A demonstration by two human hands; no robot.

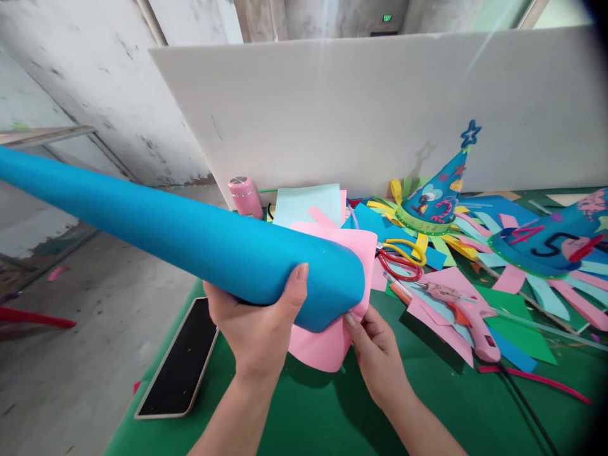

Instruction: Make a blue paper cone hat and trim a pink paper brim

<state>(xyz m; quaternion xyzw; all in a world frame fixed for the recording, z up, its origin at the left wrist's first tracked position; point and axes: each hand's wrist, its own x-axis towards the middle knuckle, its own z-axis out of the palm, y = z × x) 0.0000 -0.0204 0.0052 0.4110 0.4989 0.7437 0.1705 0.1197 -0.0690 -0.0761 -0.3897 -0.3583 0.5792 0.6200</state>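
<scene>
A long blue paper cone [180,228] lies tilted across my view, its wide end to the right and its narrow end running out of frame at the left. My left hand [259,316] is wrapped round the cone near the wide end, thumb on top. Against that wide end sits a sheet of pink paper [320,348], partly hidden behind the cone. At the cone's lower right edge, my right hand [377,354] pinches the pink paper between thumb and fingers, close to the blue rim.
On the green table lie a phone [178,364], a pink glue gun [468,316], scissors [401,263] and paper sheets. Two decorated cone hats [434,196] stand at the right. A pink bottle [246,197] stands behind, before a white board [356,114].
</scene>
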